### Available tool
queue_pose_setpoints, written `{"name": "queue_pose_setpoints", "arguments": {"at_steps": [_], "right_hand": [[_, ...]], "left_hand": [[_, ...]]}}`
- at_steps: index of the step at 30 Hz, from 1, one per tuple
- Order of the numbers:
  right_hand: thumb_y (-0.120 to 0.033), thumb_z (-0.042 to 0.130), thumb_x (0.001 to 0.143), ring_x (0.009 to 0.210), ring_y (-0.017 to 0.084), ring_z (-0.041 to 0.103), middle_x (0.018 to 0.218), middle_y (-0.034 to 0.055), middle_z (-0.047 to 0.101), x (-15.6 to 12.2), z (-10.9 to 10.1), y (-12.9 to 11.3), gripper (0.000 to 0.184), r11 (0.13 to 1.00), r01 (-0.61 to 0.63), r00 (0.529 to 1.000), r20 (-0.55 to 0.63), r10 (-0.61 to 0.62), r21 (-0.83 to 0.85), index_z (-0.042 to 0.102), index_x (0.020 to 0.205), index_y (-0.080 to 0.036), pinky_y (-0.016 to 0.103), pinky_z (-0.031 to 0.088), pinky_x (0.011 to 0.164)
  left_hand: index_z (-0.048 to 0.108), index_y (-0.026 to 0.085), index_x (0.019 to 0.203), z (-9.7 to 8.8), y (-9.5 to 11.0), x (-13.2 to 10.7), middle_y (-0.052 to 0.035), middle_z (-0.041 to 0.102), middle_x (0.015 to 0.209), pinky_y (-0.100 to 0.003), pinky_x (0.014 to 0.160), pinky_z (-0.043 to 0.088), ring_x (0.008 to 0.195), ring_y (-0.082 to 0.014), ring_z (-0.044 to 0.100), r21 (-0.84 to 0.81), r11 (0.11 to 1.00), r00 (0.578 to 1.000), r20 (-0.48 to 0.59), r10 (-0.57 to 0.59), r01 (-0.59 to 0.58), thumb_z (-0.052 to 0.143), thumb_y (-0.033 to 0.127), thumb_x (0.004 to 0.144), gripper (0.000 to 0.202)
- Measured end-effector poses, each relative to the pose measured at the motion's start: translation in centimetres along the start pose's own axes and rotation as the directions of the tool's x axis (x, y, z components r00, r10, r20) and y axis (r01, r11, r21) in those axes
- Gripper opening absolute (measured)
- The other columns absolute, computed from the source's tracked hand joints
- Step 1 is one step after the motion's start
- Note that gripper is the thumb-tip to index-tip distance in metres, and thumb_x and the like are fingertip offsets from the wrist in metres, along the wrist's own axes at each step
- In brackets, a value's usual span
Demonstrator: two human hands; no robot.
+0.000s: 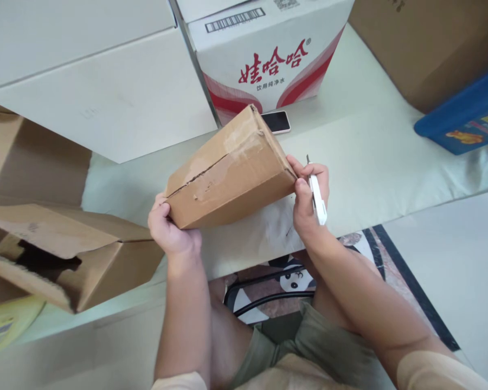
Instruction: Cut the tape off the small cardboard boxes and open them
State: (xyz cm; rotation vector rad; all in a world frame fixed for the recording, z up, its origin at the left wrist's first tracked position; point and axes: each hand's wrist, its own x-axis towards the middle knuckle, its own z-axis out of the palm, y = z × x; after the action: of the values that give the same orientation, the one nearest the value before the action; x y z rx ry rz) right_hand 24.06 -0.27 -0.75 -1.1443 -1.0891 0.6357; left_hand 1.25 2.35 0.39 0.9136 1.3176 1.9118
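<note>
A brown cardboard box (228,179) is held tilted over the pale cloth, between both hands. Along its upper face runs a dark slit with torn paper patches and strips of clear tape. My left hand (173,227) grips the lower left corner, thumb on top. At the right end, my right hand (311,197) pinches the box's corner. A white utility knife (317,195) with a short blade showing at its top is also held in my right hand, between the fingers.
Pale cloth (350,146) covers the table. Behind stand a red-and-white water carton (264,59) and a phone (277,122). To the left are a large white box (114,97) and an opened cardboard box (106,260). A blue container (463,116) stands right.
</note>
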Motion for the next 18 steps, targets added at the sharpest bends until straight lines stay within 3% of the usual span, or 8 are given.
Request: {"name": "queue_pose_setpoints", "arguments": {"at_steps": [11, 18], "right_hand": [[-0.061, 0.052, 0.100, 0.140, 0.029, 0.063, 0.142, 0.0135, 0.070, -0.01, -0.08, 0.29, 0.033, 0.999, -0.016, 1.000, 0.011, 0.015, 0.037, 0.041, 0.105, -0.030, 0.061, 0.044, 0.120], [-0.060, 0.054, 0.100, 0.139, 0.028, 0.064, 0.141, 0.0129, 0.071, -0.03, -0.19, 0.35, 0.032, 0.999, -0.002, 1.000, 0.009, 0.002, 0.051, 0.043, 0.105, -0.030, 0.059, 0.043, 0.121]], "left_hand": [[0.034, 0.024, 0.063, 0.50, 0.27, -0.15, -0.0017, 0.037, 0.072, -0.034, 0.073, 0.044, 0.077, -0.0206, 0.044, -0.067, 0.998, 0.997, -0.072, -0.025, 0.020, 0.058, 0.038, 0.067, 0.028], [0.033, 0.024, 0.062, 0.25, 0.20, -0.08, -0.0007, 0.034, 0.071, -0.034, 0.074, 0.046, 0.076, -0.0197, 0.044, -0.047, 0.999, 0.999, -0.038, -0.005, 0.003, 0.061, 0.041, 0.069, 0.034]]}}
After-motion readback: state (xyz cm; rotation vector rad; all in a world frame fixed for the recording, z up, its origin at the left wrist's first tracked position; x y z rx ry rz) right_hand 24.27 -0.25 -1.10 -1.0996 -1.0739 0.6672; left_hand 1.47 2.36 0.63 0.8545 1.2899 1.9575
